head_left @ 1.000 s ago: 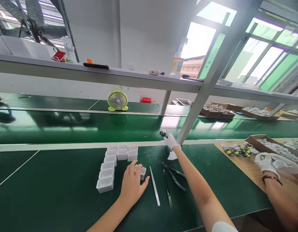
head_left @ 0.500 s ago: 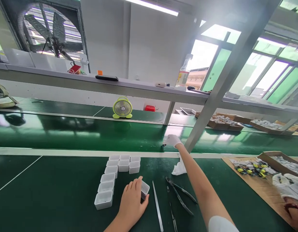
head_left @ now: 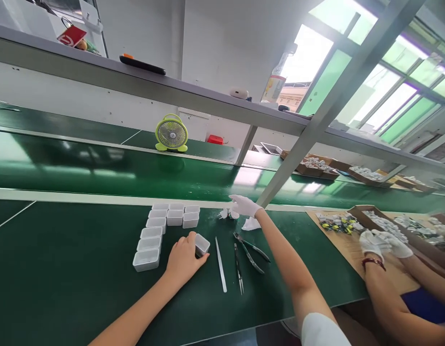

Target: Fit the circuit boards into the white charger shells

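My left hand (head_left: 184, 257), bare, is closed around a small white plastic box (head_left: 202, 244), gripping it by its side on the green table (head_left: 99, 298). More white boxes (head_left: 146, 258) stand in joined rows to its left. My right hand (head_left: 246, 205), in a white glove, is over the table's far rail with its fingers stretched to the left. Small white parts (head_left: 225, 214) lie just under those fingers; whether they touch is unclear. Between my arms lie a white pointed stick (head_left: 221, 266), tweezers (head_left: 238, 269) and green-handled cutters (head_left: 251, 252). A crumpled white cloth (head_left: 251, 224) lies beside my right wrist.
Beyond the rail runs a glossy green belt (head_left: 99, 168). A slanted metal post (head_left: 290, 158) rises by my right hand. A co-worker's gloved hands (head_left: 384, 244) work at the right over cardboard with small parts (head_left: 339, 223). A green fan (head_left: 171, 133) stands across the belt.
My right hand has come back from the belt to the table's rail, and white parts now show beneath it. My left hand keeps the box. The view has tilted down and shifted right.
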`<state>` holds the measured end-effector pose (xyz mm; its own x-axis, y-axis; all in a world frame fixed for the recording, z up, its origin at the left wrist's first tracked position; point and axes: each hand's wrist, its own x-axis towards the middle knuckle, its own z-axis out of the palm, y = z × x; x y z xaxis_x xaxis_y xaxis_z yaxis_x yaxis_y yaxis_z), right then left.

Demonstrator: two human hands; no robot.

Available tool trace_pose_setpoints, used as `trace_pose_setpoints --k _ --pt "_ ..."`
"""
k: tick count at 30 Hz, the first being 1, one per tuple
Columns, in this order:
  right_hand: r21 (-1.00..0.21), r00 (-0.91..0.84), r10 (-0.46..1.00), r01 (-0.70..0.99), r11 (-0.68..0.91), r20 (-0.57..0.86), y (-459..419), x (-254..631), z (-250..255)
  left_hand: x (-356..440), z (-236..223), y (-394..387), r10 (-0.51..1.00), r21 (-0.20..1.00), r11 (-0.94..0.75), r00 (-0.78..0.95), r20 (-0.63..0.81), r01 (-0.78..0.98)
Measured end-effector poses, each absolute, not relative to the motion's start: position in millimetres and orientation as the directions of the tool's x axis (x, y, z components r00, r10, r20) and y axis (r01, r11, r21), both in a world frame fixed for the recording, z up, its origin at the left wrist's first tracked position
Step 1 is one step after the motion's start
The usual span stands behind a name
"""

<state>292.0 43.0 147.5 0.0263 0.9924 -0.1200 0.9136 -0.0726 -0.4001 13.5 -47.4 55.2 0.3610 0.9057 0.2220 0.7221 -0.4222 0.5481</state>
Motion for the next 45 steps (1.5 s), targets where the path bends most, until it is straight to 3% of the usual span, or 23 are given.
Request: trace_pose_setpoints --k 6,12,17,19,22,25,28,30,34,39,45 --pt "-0.422 0.062 0.99 0.9 -0.111 -0.129 38 279 136 10 71 -47 0.855 0.694 -0.513 0.372 0.362 0.505" --pt "-0.66 0.067 0.991 0.75 0.027 0.116 5 278 159 1 90 -52 0.869 0.805 -0.477 0.325 0.373 0.353" --pt "-0.839 0.068 0.933 0.464 0.284 0.353 -55 252 164 0 95 -52 0.873 0.894 -0.411 0.358 0.33 0.179" --pt "-0.891 0.045 0.904 0.197 0.41 0.426 -69 237 152 2 91 -51 0.866 0.92 -0.381 0.386 0.319 0.095" --pt "-0.865 -0.019 0.874 -0.15 0.478 0.486 -77 223 131 4 87 -52 0.877 0.947 -0.321 0.379 0.295 0.006" --pt "-0.859 -0.047 0.872 -0.204 0.47 0.488 -80 220 117 4 90 -54 0.913 0.973 -0.145 0.354 0.203 -0.182" --pt "-0.846 0.037 0.881 -0.261 0.464 0.472 -87 219 115 4 100 -57 0.898 0.906 0.095 0.429 0.101 -0.412" --pt "-0.841 0.107 0.89 -0.293 0.454 0.443 -93 216 114 5 106 -60 0.872 0.869 0.209 0.487 0.042 -0.449" --pt "-0.831 0.064 0.887 -0.325 0.451 0.457 -103 212 108 7 108 -63 0.801 0.828 0.416 0.583 -0.137 -0.377" --pt "-0.87 -0.164 0.876 -0.292 0.396 0.454 -108 209 105 8 105 -62 0.639 0.679 0.689 0.657 -0.401 -0.255" --pt "-0.888 -0.209 0.877 -0.267 0.375 0.433 -108 198 120 10 111 -59 0.448 0.519 0.839 0.751 -0.485 -0.166"
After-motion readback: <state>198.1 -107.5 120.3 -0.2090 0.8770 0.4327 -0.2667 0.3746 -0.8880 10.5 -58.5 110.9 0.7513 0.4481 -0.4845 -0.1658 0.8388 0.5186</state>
